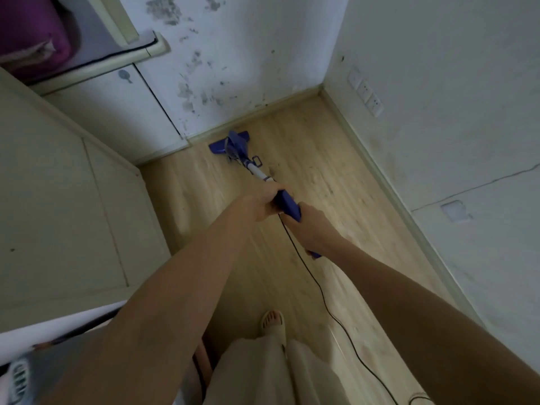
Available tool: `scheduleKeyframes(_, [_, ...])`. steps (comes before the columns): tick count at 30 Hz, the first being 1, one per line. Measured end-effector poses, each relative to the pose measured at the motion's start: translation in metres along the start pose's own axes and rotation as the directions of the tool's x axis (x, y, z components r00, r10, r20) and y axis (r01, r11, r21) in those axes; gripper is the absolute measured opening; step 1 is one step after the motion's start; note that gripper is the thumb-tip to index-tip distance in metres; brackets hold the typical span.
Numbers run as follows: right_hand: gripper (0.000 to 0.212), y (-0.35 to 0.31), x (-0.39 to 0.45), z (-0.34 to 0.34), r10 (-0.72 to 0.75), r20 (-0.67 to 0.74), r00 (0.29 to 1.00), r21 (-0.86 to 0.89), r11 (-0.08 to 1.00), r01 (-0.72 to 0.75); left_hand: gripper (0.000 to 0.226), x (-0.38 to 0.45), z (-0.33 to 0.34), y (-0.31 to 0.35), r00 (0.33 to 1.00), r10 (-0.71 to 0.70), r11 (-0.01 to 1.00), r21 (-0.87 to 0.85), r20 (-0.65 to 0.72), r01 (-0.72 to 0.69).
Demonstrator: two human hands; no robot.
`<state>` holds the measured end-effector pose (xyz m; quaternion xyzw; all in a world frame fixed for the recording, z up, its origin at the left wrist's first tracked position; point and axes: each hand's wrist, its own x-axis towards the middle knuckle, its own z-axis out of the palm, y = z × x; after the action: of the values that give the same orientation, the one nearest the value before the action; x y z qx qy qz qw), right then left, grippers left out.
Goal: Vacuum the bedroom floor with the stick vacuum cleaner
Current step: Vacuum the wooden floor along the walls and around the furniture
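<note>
Both hands grip the blue handle of the stick vacuum cleaner (pixel 287 206); the left hand (pixel 263 203) wraps the upper front of the handle where the white tube (pixel 258 172) enters it, and the right hand (pixel 309 226) curls round the rear of the handle, lower in the picture and closer to the body; so the left hand is the nearer of the two to the working end. The long axis of the machine runs forward and a little to the left from the hands, down the tube to the blue floor head (pixel 230 143), which lies on the wooden floor (pixel 321 159) just beside the skirting board (pixel 254 112) of the stained far wall (pixel 233 54), close to the corner of the pale cabinet (pixel 111 112); whether the head touches the skirting I cannot tell. A black power cord (pixel 318 290) trails from the handle back past a sandalled foot (pixel 273 318) toward the lower right. With the head at the limit of its reach, the next stroke is probably a pull back along that same axis, or a sideways shift to the right toward the uncleaned strip along the side wall with its sockets (pixel 365 90); the cord lying close behind the feet could snag.
</note>
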<state>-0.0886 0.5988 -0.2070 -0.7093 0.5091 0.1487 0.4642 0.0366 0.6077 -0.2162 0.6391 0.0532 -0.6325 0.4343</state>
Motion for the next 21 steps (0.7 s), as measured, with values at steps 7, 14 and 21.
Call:
scheduleKeyframes(7, [0.028, -0.024, 0.040, -0.012, -0.044, 0.001, 0.999, -0.016, 0.999, 0.044, 0.033, 0.025, -0.010, 0.033, 0.997, 0.080, 0.996, -0.046, -0.021, -0.081])
scheduleKeyframes(14, [0.024, -0.007, 0.033, -0.035, -0.028, -0.008, 1.000, -0.005, 1.000, 0.028, 0.046, 0.032, 0.017, 0.033, 0.999, 0.013, 0.999, -0.030, -0.043, -0.014])
scheduleKeyframes(21, [0.027, 0.007, 0.025, -0.008, -0.023, 0.018, 1.000, -0.022, 0.999, 0.024, 0.038, 0.019, 0.002, 0.008, 0.999, 0.038, 0.999, -0.011, 0.038, -0.038])
